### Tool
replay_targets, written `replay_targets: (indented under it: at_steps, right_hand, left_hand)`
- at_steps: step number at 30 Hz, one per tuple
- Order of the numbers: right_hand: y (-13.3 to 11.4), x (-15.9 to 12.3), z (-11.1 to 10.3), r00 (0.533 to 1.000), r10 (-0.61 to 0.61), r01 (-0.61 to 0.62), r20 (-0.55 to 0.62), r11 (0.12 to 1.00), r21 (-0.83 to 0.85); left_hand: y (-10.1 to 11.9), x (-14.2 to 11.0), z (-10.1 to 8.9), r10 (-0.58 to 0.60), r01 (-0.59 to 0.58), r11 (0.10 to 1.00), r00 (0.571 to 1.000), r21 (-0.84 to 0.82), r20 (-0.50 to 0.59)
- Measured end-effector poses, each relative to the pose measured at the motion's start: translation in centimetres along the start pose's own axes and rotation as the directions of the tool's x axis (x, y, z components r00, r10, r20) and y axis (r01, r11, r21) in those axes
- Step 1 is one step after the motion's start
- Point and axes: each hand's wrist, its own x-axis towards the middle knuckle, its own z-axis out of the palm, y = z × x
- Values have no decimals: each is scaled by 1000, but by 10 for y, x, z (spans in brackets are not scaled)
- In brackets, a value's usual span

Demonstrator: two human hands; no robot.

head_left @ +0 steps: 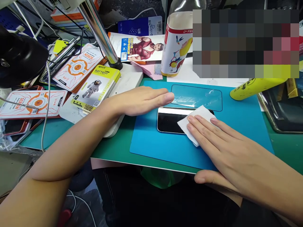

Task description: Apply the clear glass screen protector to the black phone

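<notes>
A smartphone (169, 121) with a dark, glossy screen lies face up on a blue mat (151, 142). My right hand (227, 148) rests with outstretched fingers on a folded white wipe (201, 116), pressing it against the right part of the phone and covering that end. Its thumb points out to the left, near the table's front edge. Just left of the phone, my left hand (144, 101) is held flat with straight fingers and nothing in it. Behind the phone lies a thin clear screen protector (197, 96), close to the left fingertips.
A drink bottle (177, 44) stands behind the mat, and a yellow tube-shaped bottle (255, 86) leans at the right. Battery boxes (97, 86) and screen boxes (78, 67) pile up at left. A metal pole (100, 31) rises from a white base (132, 74).
</notes>
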Motion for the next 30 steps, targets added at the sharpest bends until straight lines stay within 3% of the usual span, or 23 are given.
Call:
replay_targets:
  at_steps: [4, 8, 11, 16, 22, 27, 30]
  right_hand:
    - [-2, 26, 11, 998, 66, -66, 3, 996, 58]
    - [-8, 63, 17, 995, 89, -92, 49, 993, 71]
    - [-18, 80, 18, 997, 69, -72, 42, 994, 81]
    - [-41, 66, 11, 1000, -19, 19, 4, 996, 82]
    - [-40, 31, 3, 996, 86, -86, 18, 996, 2]
    - [-26, 66, 7, 975, 191, -203, 111, 972, 114]
    - [-34, 93, 13, 939, 302, -331, 167, 926, 184]
  left_hand:
    - [-2, 2, 3, 42, -44, 998, 998, -41, -41]
    - [-1, 3, 4, 59, -64, 998, 972, -17, -227]
    - [-2, 3, 4, 87, -104, 994, 949, -39, -302]
    - [-1, 3, 4, 92, -96, 995, 961, -3, -262]
    - [1, 3, 3, 81, -78, 997, 968, 23, -239]
    - [-1, 3, 3, 66, -68, 998, 972, -4, -226]
    - [-2, 4, 4, 73, -80, 996, 976, -25, -205]
